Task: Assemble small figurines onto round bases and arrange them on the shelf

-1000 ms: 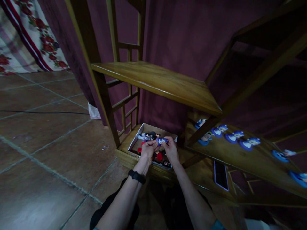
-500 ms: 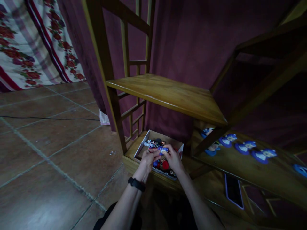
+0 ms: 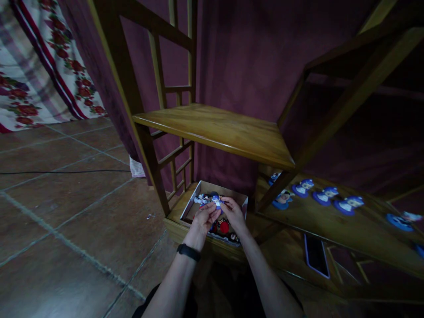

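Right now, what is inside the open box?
Small figurines and a round red piece show inside the box. The left hand and right hand, holding a blue-and-white figurine above it, cover whatever lies beneath.

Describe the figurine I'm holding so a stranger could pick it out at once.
Start at the wooden shelf unit and find the open box low on its left. Above it, the left hand and right hand hold a blue-and-white figurine. Similar figurines stand on the shelf to the right; only this one is held.
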Action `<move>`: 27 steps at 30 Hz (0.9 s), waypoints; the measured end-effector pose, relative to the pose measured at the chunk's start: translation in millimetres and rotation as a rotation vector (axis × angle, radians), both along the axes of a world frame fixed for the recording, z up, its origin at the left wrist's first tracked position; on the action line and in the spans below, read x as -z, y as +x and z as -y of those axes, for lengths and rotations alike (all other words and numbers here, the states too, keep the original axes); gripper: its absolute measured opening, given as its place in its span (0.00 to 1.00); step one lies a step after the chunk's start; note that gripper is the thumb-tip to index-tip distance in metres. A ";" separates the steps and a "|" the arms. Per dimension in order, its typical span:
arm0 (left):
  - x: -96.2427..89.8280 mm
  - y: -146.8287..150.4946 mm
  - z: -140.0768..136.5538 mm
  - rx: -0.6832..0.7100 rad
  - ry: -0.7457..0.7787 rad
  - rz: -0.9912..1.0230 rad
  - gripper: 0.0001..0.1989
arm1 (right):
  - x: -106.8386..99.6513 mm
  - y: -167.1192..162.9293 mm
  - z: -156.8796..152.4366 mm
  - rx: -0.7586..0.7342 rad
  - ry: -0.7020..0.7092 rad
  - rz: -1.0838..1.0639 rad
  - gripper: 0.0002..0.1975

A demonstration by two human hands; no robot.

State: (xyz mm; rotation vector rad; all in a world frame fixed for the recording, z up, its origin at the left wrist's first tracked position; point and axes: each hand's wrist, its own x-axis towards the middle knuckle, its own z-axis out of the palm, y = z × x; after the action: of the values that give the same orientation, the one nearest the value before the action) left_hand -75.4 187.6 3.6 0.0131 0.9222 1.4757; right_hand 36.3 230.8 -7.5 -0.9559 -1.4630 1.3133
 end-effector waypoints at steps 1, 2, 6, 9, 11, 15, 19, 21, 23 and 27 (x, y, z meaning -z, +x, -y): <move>-0.5 -0.2 0.8 0.004 0.008 -0.014 0.07 | -1.0 0.5 -0.1 -0.006 0.001 0.006 0.13; -1.3 -0.3 1.8 0.006 0.021 -0.033 0.08 | -2.1 1.2 -0.2 -0.018 0.002 0.012 0.13; -7.0 0.0 5.4 -0.020 0.135 -0.135 0.11 | -8.1 4.6 -1.1 -0.090 0.029 -0.004 0.11; -12.1 1.8 6.4 -0.039 0.234 -0.205 0.12 | -14.8 6.6 -0.1 -0.100 0.055 -0.053 0.10; -15.0 3.8 6.3 -0.048 0.287 -0.245 0.14 | -19.0 7.2 1.6 -0.095 0.067 -0.088 0.10; -18.6 8.2 4.9 -0.095 0.357 -0.324 0.17 | -21.9 6.2 6.0 -0.012 0.121 -0.097 0.12; -18.7 11.3 2.9 -0.197 0.362 -0.430 0.16 | -21.0 2.6 12.5 0.100 0.195 0.071 0.12; -18.7 11.8 1.8 -0.251 0.346 -0.481 0.14 | -23.1 -0.2 17.2 0.116 0.216 0.191 0.14; -19.7 11.5 0.8 -0.288 0.322 -0.519 0.12 | -27.4 -2.9 22.2 0.115 0.197 0.282 0.17; -24.3 10.9 0.7 -0.294 0.285 -0.558 0.10 | -37.0 -5.0 28.9 0.128 0.153 0.346 0.16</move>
State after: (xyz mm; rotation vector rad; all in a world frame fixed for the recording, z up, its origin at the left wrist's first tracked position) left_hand -64.4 186.9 27.9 0.5426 1.1823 1.9156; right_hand 31.3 201.9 29.5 -1.1954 -1.7043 0.9602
